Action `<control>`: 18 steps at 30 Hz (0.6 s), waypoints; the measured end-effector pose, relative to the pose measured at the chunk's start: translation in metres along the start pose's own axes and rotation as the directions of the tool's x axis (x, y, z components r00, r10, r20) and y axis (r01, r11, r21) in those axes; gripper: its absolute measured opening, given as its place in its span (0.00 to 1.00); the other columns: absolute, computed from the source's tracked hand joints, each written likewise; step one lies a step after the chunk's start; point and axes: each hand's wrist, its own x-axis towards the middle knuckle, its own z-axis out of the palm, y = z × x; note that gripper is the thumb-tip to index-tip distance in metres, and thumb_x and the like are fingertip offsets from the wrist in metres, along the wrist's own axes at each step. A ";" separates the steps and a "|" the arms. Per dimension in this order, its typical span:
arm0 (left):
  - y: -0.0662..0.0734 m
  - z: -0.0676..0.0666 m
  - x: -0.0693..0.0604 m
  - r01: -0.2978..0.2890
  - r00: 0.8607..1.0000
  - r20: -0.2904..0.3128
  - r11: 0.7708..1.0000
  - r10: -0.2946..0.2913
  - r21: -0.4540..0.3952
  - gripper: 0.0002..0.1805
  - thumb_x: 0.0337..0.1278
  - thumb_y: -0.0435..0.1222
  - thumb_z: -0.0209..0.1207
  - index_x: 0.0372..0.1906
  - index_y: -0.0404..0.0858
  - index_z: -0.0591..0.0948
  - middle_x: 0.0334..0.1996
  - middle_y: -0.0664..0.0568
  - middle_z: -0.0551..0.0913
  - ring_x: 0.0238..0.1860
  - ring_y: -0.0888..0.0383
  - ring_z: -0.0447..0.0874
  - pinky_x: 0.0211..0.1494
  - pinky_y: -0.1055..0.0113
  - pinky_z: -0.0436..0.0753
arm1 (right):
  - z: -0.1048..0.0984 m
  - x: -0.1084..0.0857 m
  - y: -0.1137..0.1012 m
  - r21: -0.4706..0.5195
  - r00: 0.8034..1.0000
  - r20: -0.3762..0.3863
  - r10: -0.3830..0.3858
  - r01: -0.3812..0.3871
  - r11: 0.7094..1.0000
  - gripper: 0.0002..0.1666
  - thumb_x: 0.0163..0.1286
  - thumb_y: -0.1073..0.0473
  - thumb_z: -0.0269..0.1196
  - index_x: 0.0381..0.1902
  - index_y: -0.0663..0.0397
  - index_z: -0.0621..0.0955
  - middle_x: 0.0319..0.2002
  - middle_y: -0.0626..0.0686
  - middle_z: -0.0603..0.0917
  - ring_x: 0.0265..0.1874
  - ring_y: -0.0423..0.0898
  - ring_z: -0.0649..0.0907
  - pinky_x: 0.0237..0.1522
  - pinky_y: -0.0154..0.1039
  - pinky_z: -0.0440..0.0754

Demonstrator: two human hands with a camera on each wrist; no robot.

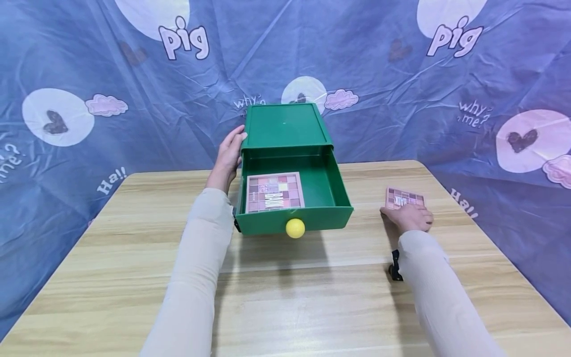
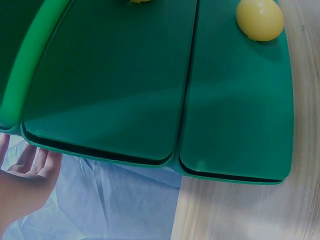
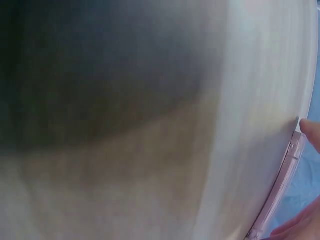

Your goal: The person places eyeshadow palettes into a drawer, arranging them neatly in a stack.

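A green drawer cabinet (image 1: 285, 124) stands toward the back of the table, its top drawer (image 1: 318, 186) pulled out. Inside that drawer, at the left, lies a pink eyeshadow palette (image 1: 274, 192). My left hand (image 1: 228, 157) rests against the cabinet's left side; the left wrist view shows the fingers (image 2: 37, 162) touching that side, nearly straight. Off to the right, my right hand (image 1: 409, 218) grips a second eyeshadow palette (image 1: 403, 197) on the table, thumb and fingers at its opposite ends. The right wrist view catches this palette's edge (image 3: 277, 190).
A round yellow knob (image 1: 295, 228) sticks out from the open drawer's front. Lower drawers, one with a yellow knob (image 2: 260, 20), appear in the left wrist view. The light wooden table (image 1: 285, 307) meets a blue printed cloth (image 1: 214, 89) behind and at the sides.
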 end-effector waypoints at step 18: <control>0.001 0.001 -0.001 0.010 1.000 -0.011 1.000 -0.010 -0.003 0.22 0.53 0.40 0.52 0.56 0.48 0.70 0.39 0.53 0.75 0.13 0.66 0.62 0.16 0.76 0.59 | -0.008 -0.004 0.020 0.072 0.985 -0.049 -0.163 0.167 0.983 0.58 0.43 0.40 0.62 0.48 0.90 0.55 0.40 0.77 0.62 0.38 0.65 0.64 0.44 0.52 0.63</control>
